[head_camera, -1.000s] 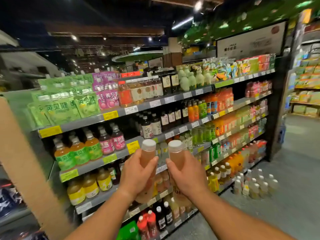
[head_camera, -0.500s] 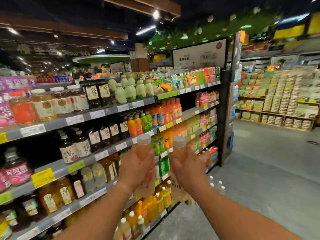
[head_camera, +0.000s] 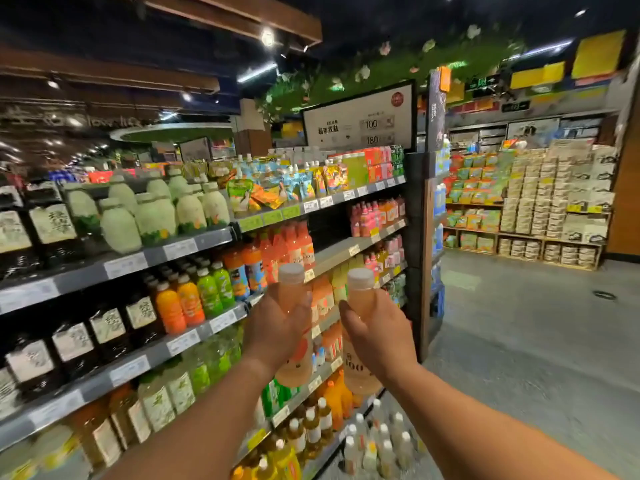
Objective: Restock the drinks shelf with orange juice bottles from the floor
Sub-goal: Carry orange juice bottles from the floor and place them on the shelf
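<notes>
You stand in a dim supermarket aisle, with a long grey metal drinks shelf [head_camera: 194,244] running from the near left toward the far middle and a grey floor [head_camera: 519,341] opening out on the right. Your left hand [head_camera: 273,327] grips a pale orange plastic juice bottle with a white cap [head_camera: 292,299] around its middle; the fingers are curled round the far side and the thumb lies along the near right edge, so the neck and cap stand above the hand and the rounded base shows below it. Your right hand [head_camera: 377,334] holds a second pale orange juice bottle with a white cap [head_camera: 360,299] the same way, fingers wrapped behind the body, thumb on its left edge, cap and neck clear above the knuckles. The two bottles are upright, side by side and just apart, in front of the middle tiers of the shelf. On the floor at the near foot of the shelf stands a cluster of white-capped pale bottles [head_camera: 381,441]. To the left on the shelf sit bright orange and green bottles [head_camera: 194,299]. Far right, a wooden rack of stacked boxed goods [head_camera: 540,209] lines the wall.
</notes>
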A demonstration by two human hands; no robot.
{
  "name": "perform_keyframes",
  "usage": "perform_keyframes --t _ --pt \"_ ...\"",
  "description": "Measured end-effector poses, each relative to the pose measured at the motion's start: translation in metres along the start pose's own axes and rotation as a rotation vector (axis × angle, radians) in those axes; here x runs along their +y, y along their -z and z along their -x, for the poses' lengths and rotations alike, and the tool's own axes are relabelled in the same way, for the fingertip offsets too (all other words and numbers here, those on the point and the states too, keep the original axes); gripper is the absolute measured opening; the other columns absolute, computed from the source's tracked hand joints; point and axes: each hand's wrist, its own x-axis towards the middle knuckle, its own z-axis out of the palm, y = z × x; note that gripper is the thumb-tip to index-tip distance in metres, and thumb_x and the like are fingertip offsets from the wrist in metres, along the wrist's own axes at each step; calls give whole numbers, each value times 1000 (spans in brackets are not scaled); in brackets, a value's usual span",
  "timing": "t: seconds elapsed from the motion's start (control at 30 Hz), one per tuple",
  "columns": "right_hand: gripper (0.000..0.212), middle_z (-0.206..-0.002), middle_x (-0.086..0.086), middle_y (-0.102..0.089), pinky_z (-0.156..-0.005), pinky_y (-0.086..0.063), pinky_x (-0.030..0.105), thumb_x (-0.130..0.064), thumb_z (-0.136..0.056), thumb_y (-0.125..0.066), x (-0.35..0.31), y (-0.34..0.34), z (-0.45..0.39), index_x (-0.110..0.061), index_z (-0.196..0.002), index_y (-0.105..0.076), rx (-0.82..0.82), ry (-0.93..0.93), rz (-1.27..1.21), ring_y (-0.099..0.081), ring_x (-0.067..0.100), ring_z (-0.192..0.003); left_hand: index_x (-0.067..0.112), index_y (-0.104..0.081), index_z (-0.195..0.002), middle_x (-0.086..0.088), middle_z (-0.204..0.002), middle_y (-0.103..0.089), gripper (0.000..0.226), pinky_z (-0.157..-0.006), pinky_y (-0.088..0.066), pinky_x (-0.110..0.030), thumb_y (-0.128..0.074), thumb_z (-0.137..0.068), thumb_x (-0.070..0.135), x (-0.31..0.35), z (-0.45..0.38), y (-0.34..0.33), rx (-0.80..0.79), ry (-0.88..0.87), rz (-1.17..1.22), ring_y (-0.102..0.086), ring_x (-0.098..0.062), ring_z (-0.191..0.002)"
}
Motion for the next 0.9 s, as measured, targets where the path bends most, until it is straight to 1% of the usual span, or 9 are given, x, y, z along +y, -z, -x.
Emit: perform_keyframes --t 0.1,0.2,0.3,0.47,0.6,0.67,0.73,0.8,0.9 --pt "33 -88 -12 -56 -68 -46 34 -62 -85 -50 39 6 -59 -31 -97 -48 -16 41 -28 -55 10 -77 30 -58 -96 13 -85 -66 47 -73 -49 -32 -49 -75 71 8 -37 -59 17 -11 -16 -64 -13 -83" --pt "34 -91 -10 -57 -74 -51 37 -60 -84 -51 85 10 -122 -31 -102 -48 -45 83 -24 -56 13 -81 30 -58 -102 16 -87 -64 40 -71 -46 -28 -56 -81 65 9 -70 -123 27 -5 -34 -62 -8 -82" --pt "37 -95 -8 -57 -76 -52 38 -58 -84 -52 130 15 -190 -31 -108 -48 -106 97 -19 -56 14 -85 30 -59 -99 16 -84 -65 41 -66 -45 -24 -54 -80 65 12 -105 -187 83 3 -43 -62 -2 -78" --pt "34 -95 -10 -55 -76 -51 36 -58 -85 -51 181 15 -301 -31 -105 -47 -191 137 -7 -54 12 -85 28 -62 -104 12 -92 -68 53 -79 -53 -36 -48 -81 73 11 -177 -274 142 66 -95 -64 -8 -86" --pt "27 -88 -14 -48 -71 -39 28 -53 -88 -57 204 -2 -376 -33 -99 -43 -252 193 -58 -49 9 -81 28 -56 -107 7 -98 -64 50 -82 -49 -33 -48 -80 69 6 -231 -321 215 108 -177 -61 -14 -91" --pt "27 -88 -15 -49 -72 -40 29 -54 -88 -57 218 -18 -411 -33 -100 -44 -271 224 -97 -49 8 -81 27 -56 -106 5 -98 -63 52 -83 -50 -38 -46 -80 71 -6 -258 -343 230 136 -207 -61 -17 -93" --pt "31 -93 -14 -53 -74 -44 31 -56 -86 -57 234 -37 -444 -32 -104 -48 -281 245 -121 -53 9 -85 23 -54 -110 0 -105 -62 56 -88 -48 -42 -46 -81 70 -25 -283 -366 243 153 -223 -59 -20 -100" --pt "34 -96 -13 -54 -77 -47 32 -56 -86 -57 249 -53 -480 -31 -109 -50 -295 264 -129 -55 10 -89 22 -52 -113 0 -108 -60 51 -90 -46 -40 -51 -85 64 -39 -310 -387 270 182 -207 -57 -20 -102" --pt "35 -99 -11 -52 -78 -46 32 -56 -88 -56 268 -75 -530 -29 -109 -48 -309 283 -136 -55 12 -92 26 -49 -109 6 -102 -58 33 -82 -42 -30 -61 -89 49 -50 -346 -413 314 191 -170 -56 -15 -96"
